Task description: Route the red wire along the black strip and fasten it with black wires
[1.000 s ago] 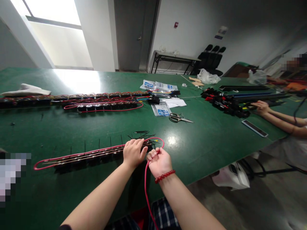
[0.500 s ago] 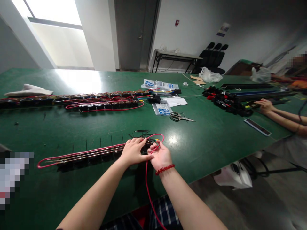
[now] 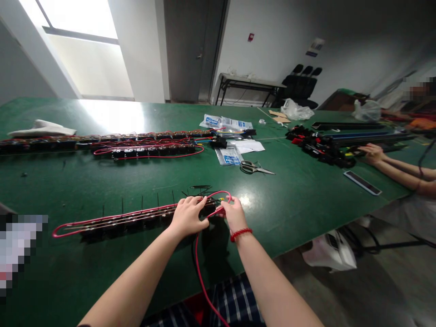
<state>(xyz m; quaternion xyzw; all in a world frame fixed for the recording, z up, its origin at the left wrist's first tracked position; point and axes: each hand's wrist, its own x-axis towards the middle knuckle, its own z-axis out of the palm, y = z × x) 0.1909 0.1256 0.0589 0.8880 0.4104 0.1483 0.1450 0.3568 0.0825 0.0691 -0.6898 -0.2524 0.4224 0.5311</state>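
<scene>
A long black strip assembly (image 3: 150, 219) with thin metal rods along it and black cable ties sticking up lies in front of me. A red wire (image 3: 136, 211) runs along it, loops back at the left end and curves round near the right end, with its tail hanging over the table's front edge. My left hand (image 3: 189, 215) is closed over the right part of the strip, fingers on top and thumb on the near side. At the strip's right end, my right hand (image 3: 234, 212) pinches the looped red wire; its fingertips are partly hidden.
Farther back lie similar wired strips (image 3: 153, 150), plastic packets (image 3: 227, 156) and scissors (image 3: 255, 169). A white cloth (image 3: 42, 128) is at the far left. On the right, another person's hands (image 3: 373, 153) touch black parts (image 3: 320, 147), near a flat dark panel (image 3: 361, 182).
My right hand has turned from palm up to palm down and moved slightly right on the red wire loop. The wire's hanging tail has shifted left. My left hand stays in place.
</scene>
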